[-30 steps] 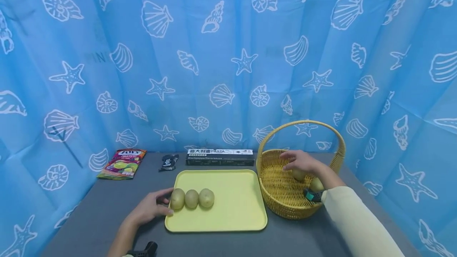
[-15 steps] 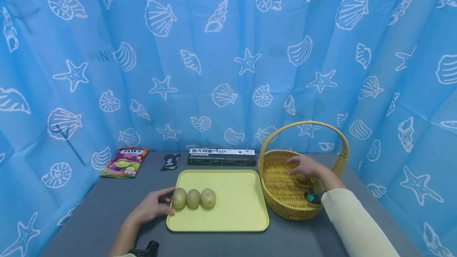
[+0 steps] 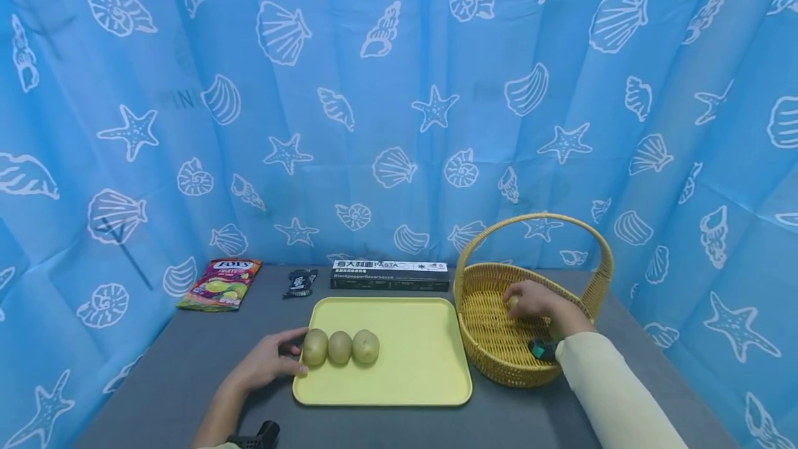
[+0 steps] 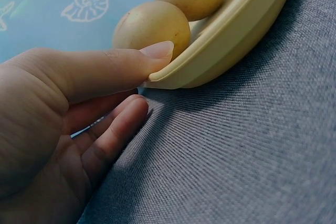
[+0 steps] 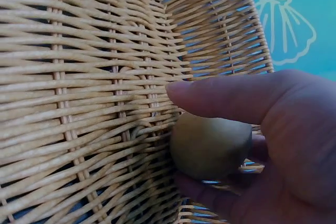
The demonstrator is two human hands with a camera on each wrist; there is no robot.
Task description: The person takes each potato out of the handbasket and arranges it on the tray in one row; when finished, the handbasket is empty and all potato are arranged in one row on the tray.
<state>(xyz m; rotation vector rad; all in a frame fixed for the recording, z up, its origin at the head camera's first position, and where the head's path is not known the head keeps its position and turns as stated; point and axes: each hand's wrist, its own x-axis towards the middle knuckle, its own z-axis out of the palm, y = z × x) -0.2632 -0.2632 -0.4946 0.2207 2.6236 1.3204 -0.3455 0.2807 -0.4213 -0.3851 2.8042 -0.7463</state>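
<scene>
- Left hand (image 3: 268, 360), thumb and fingers spread, rests its thumb on the left rim of the yellow tray (image 3: 418, 366).
- Right hand (image 3: 533, 300) pinches a potato (image 5: 210, 148) inside the wicker basket (image 3: 505, 373), near the desk's (image 3: 374, 428) right edge.
- Three potatoes (image 3: 339, 348) line up from the tray's left edge.

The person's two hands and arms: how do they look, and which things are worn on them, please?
The left hand and right hand wear no gloves. A pale cream long sleeve covers much of the right forearm, with a black wrist device bearing a teal patch. The left wrist has a black band with a stubby black part.
</scene>
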